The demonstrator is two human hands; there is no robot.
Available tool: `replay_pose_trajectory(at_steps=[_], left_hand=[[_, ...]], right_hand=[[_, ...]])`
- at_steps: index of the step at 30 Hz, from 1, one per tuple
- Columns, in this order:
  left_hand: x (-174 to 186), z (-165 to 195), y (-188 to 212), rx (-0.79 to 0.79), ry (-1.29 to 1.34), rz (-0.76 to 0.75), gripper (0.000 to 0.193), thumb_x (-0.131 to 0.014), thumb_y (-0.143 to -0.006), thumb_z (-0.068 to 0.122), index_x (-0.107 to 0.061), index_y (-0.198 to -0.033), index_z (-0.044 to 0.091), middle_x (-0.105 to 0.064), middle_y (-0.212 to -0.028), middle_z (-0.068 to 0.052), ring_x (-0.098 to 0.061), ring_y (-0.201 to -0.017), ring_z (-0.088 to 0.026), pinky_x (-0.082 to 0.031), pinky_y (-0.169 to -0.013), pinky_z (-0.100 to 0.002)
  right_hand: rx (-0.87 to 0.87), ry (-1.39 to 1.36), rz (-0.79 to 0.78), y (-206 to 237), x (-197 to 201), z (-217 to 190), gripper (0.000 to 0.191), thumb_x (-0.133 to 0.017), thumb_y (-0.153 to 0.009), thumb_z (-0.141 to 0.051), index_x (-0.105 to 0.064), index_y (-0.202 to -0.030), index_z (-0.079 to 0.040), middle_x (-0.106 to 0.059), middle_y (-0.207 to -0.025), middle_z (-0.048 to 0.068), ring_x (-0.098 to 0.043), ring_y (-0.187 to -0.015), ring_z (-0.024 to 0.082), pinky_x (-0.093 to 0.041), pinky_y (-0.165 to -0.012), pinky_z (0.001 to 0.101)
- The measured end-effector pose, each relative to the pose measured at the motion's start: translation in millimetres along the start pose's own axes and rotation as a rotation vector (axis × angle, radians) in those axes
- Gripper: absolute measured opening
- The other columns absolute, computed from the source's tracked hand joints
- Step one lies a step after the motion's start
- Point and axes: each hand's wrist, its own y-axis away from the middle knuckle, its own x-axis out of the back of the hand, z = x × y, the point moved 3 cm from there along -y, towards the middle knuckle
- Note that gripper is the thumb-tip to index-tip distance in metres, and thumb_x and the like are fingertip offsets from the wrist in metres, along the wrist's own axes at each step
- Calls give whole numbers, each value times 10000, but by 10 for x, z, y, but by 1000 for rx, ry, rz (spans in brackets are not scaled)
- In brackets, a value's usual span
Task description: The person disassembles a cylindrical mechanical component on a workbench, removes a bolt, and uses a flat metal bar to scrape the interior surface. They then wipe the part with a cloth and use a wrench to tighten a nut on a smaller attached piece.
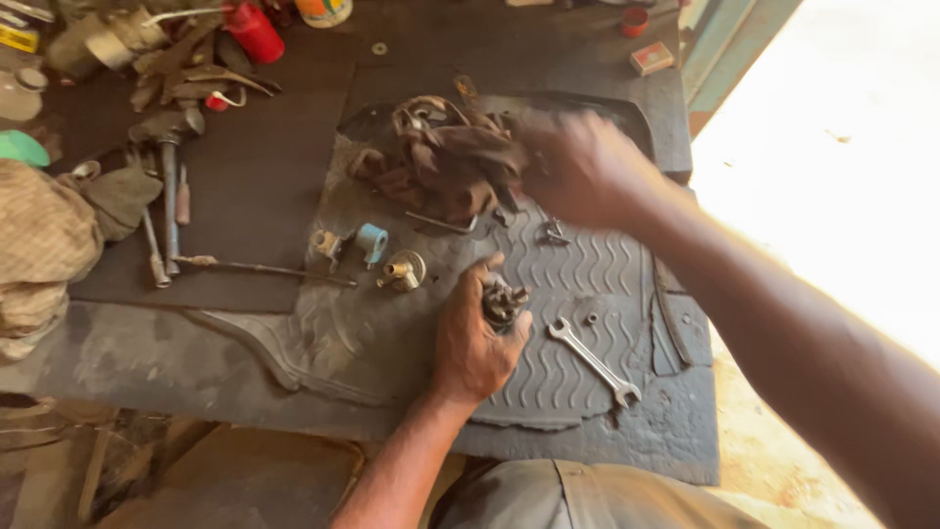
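On ribbed mat [578,372], left hand [472,338] hiding dark part [502,302], right hand [578,171] blurred

Small dark greasy metal part [503,302] in the left fist; crumpled brown rag [446,162] under the right.

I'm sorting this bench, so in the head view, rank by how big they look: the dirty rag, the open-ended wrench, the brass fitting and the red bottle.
Largest to smallest as they look:
1. Dirty rag, gripped by the right hand.
2. Open-ended wrench.
3. Red bottle; it lies farther away and is partly cut off, so unsure.
4. Brass fitting.
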Motion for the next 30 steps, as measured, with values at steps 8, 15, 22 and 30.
replay_pose_trajectory(at_steps=[8,15,22,30], left_hand=[[111,23,67,128,-115,17,538,-836,-797,117,-597,-1276,58,-736,-1131,-142,-741,-1031,-314,-579,-897,-383],[-66,182,-102,-45,-151,-119,517,-865,-785,109,-635,-1246,66,-719,-1171,-124,-706,-1074,-331,-567,-910,-406],[-234,196,-168,-245,-239,-209,554,-874,-759,109,-636,-1257,79,-706,-1198,-98,-667,-1146,-325,-534,-1009,-423],[-265,149,-195,-245,-205,-205,561,-863,-762,95,-633,-1273,65,-696,-1203,-120,-660,-1141,-338,-537,-1005,-426]], right_hand=[[-263,-451,129,1481,-326,177,203,-734,-853,-174,-770,-1036,-94,-762,-936,110,-742,-780,276,-573,-674,371],[-508,-470,348,2151,-451,126,223,-729,-857,-65,-751,-1079,-84,-764,-973,78,-744,-791,222,-562,-719,336],[-458,-455,382,2174,-560,115,192,-727,-861,-46,-737,-1052,-61,-743,-1003,95,-745,-863,244,-561,-746,336],[-426,-432,325,2080,-530,142,198,-741,-828,-58,-735,-1026,-62,-743,-1012,81,-743,-902,260,-567,-773,355]])
